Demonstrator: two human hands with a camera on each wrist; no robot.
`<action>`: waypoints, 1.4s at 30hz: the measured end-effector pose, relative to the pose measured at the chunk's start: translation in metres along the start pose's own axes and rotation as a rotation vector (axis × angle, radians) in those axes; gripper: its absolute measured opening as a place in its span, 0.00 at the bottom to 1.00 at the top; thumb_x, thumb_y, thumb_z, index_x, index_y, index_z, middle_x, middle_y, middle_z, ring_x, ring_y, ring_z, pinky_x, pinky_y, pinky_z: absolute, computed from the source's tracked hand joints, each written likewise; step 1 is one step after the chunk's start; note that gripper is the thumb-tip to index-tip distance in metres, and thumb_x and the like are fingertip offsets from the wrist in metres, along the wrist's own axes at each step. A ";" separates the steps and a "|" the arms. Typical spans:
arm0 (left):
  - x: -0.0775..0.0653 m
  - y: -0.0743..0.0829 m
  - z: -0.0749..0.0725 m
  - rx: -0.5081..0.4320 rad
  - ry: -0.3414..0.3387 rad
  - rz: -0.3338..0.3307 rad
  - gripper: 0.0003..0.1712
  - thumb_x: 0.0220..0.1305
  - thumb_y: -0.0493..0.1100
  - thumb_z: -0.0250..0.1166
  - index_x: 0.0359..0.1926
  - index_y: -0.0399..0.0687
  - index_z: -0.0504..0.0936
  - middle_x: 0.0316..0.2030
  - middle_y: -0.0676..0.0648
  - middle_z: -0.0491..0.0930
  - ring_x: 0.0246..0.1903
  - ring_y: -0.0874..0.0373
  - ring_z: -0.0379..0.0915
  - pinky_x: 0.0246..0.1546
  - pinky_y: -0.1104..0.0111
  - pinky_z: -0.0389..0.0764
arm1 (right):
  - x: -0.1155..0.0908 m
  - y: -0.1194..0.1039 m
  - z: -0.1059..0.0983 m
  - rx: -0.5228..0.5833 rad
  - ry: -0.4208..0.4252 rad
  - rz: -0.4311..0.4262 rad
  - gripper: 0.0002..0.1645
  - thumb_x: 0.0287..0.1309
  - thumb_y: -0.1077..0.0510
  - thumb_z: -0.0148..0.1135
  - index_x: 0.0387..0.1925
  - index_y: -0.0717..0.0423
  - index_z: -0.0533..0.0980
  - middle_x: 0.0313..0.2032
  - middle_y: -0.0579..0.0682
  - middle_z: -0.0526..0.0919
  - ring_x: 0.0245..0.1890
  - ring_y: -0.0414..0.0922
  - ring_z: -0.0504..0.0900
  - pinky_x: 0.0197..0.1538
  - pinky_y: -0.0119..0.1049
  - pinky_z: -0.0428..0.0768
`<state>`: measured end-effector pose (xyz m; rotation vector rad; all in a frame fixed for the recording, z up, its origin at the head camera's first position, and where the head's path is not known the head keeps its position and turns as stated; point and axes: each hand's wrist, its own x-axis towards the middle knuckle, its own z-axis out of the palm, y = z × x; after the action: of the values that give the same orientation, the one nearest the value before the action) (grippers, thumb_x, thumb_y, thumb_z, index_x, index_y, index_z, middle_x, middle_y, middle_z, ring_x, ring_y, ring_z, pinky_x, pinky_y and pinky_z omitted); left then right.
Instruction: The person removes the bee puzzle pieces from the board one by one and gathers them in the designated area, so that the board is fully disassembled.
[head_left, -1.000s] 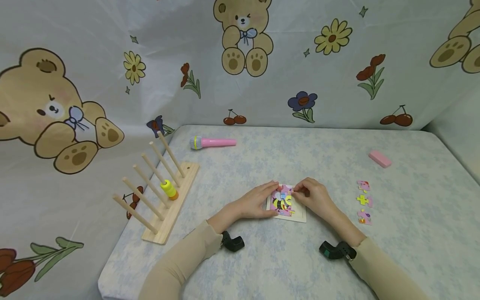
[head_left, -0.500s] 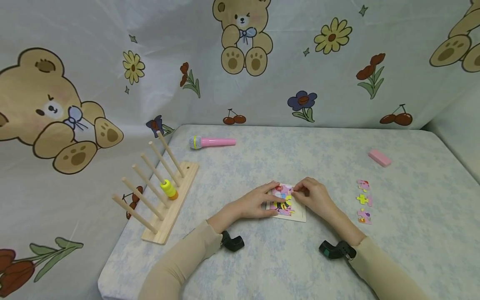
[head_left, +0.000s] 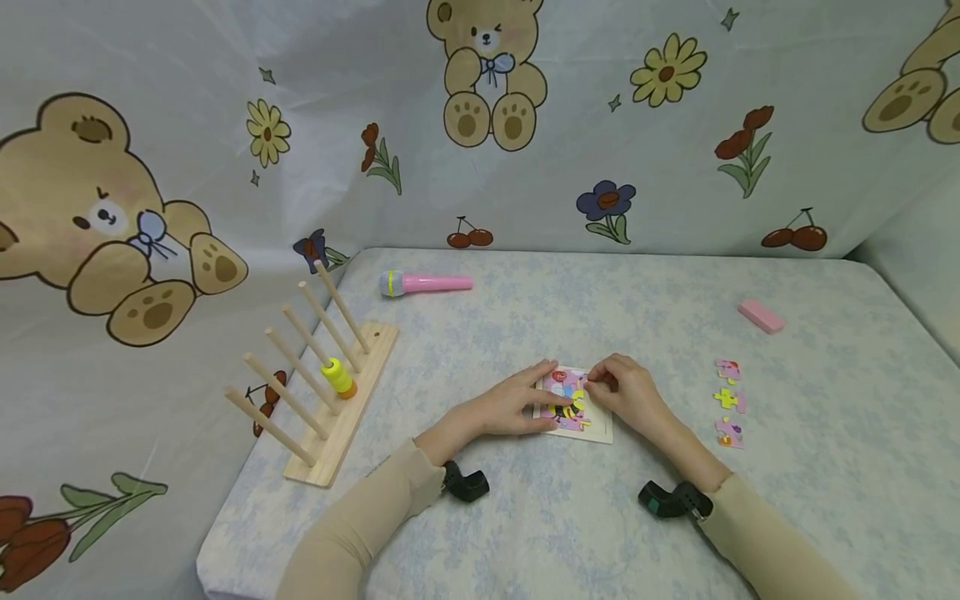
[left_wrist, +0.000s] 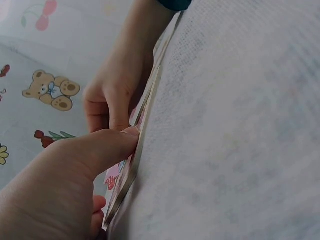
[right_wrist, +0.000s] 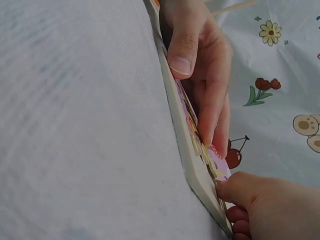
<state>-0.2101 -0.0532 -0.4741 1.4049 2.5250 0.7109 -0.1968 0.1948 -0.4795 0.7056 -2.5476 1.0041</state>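
Observation:
A small bee jigsaw puzzle (head_left: 558,408) lies in a white tray (head_left: 600,429) on the table, its right part bare of pieces. My left hand (head_left: 506,407) rests over the tray's left side with fingers spread. Its index finger reaches across the bee picture, and the thumb presses on the near edge, as the left wrist view shows. With thumb and index finger, my right hand (head_left: 628,392) pinches a puzzle piece (head_left: 585,383) at the upper right of the assembled part; the fingers hide most of that piece. In the right wrist view, both hands touch the puzzle.
Loose puzzle pieces (head_left: 727,400) lie in a column to the right. Behind them is a pink block (head_left: 761,317). A pink toy microphone (head_left: 435,285) lies at the back left. On the left stands a wooden peg rack (head_left: 345,425) with yellow and orange rings (head_left: 339,379) on one peg.
My left index finger has come down across the middle of the puzzle, over the bee. The right hand stays in nearly the same place at the piece.

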 end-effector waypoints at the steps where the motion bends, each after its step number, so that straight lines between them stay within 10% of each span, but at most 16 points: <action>1: 0.000 0.000 0.000 0.000 0.000 -0.001 0.24 0.64 0.56 0.61 0.60 0.60 0.77 0.72 0.40 0.47 0.71 0.47 0.37 0.67 0.56 0.51 | 0.000 0.001 0.000 0.000 0.003 -0.004 0.07 0.48 0.66 0.71 0.27 0.58 0.78 0.27 0.47 0.76 0.25 0.41 0.69 0.27 0.31 0.69; 42: 0.001 0.000 -0.002 0.014 -0.033 0.026 0.24 0.67 0.54 0.57 0.62 0.59 0.74 0.71 0.41 0.48 0.70 0.48 0.38 0.68 0.61 0.41 | 0.001 0.000 0.000 0.017 -0.004 -0.037 0.03 0.49 0.65 0.69 0.29 0.59 0.81 0.27 0.46 0.75 0.24 0.40 0.68 0.25 0.32 0.68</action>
<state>-0.2110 -0.0531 -0.4721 1.4442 2.4957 0.6697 -0.1978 0.1949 -0.4789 0.7576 -2.5224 1.0148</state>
